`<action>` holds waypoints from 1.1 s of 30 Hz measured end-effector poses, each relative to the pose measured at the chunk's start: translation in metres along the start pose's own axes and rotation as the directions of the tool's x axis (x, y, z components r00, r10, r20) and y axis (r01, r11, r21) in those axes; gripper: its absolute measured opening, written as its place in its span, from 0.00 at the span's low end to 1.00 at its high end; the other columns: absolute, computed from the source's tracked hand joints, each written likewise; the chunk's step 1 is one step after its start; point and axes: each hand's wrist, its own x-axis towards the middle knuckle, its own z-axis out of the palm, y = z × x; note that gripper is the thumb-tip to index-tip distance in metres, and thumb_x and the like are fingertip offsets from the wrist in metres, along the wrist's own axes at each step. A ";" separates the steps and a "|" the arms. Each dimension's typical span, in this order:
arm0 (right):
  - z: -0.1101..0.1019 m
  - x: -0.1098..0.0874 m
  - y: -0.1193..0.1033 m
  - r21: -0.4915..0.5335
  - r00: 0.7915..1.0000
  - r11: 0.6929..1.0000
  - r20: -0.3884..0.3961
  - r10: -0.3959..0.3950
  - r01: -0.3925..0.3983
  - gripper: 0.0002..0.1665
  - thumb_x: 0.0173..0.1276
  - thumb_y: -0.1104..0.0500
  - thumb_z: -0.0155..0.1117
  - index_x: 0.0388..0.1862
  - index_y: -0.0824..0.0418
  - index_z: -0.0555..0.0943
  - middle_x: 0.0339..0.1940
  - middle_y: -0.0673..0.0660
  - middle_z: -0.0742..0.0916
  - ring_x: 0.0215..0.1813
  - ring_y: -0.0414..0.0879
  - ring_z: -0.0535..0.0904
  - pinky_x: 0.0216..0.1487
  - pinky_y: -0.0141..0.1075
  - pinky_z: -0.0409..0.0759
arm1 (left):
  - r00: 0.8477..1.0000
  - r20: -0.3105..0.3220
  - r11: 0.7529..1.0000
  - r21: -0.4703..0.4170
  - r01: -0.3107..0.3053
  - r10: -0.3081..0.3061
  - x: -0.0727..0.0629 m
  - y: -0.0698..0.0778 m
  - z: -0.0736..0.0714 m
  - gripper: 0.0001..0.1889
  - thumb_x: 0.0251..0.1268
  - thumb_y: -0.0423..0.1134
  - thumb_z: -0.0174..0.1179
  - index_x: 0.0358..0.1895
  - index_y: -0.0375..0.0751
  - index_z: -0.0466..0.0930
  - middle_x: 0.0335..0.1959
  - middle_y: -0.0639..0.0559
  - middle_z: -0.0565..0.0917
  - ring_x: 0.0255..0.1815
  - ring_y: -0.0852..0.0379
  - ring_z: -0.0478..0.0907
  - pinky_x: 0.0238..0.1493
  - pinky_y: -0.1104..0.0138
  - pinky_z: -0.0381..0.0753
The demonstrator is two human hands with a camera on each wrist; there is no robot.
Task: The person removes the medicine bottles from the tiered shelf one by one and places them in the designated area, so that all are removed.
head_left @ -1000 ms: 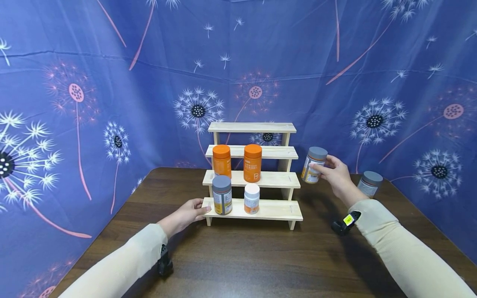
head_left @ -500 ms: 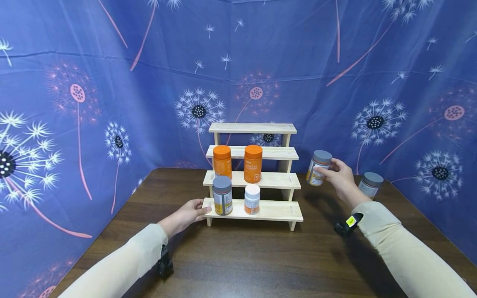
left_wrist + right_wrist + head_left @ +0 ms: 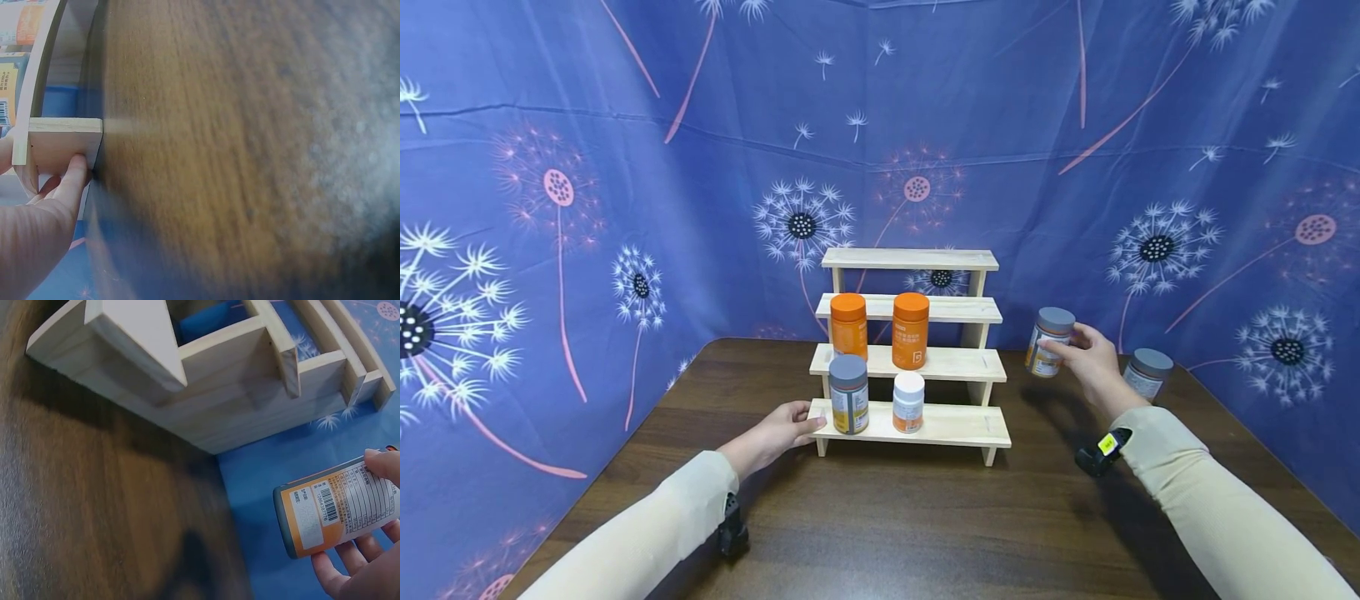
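Right hand (image 3: 1093,360) has its grip closed round a grey-capped orange-labelled bottle (image 3: 1049,342), held upright in the air, off the desk (image 3: 880,517), beside the right end of the stepped pale wooden rack (image 3: 912,364). Left hand (image 3: 775,433) rests against the rack's lowest step, fingers relaxed and holding nothing, apparently steadying it. A second grey-capped bottle (image 3: 1143,372) stands just behind the right grip.

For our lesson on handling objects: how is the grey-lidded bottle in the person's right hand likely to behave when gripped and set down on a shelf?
The grey-lidded bottle looks like rigid plastic, so it probably won't flex under the right hand. Its glossy label, plain in the right wrist view, may be a little slippery. It is a round cylinder, so it would likely roll if laid sideways, yet should stand steadily upright on the wooden rack.
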 end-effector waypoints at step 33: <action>-0.015 0.016 0.038 0.010 0.990 0.992 -0.050 0.129 -0.128 0.51 0.64 0.47 0.67 0.78 0.60 0.52 0.72 0.64 0.68 0.61 0.47 0.71 0.53 0.32 0.78 | 1.000 -0.002 1.000 0.002 -0.015 0.015 -0.003 0.001 0.001 0.25 0.74 0.31 0.50 0.65 0.17 0.57 0.58 0.30 0.74 0.45 0.60 0.78 0.62 0.58 0.79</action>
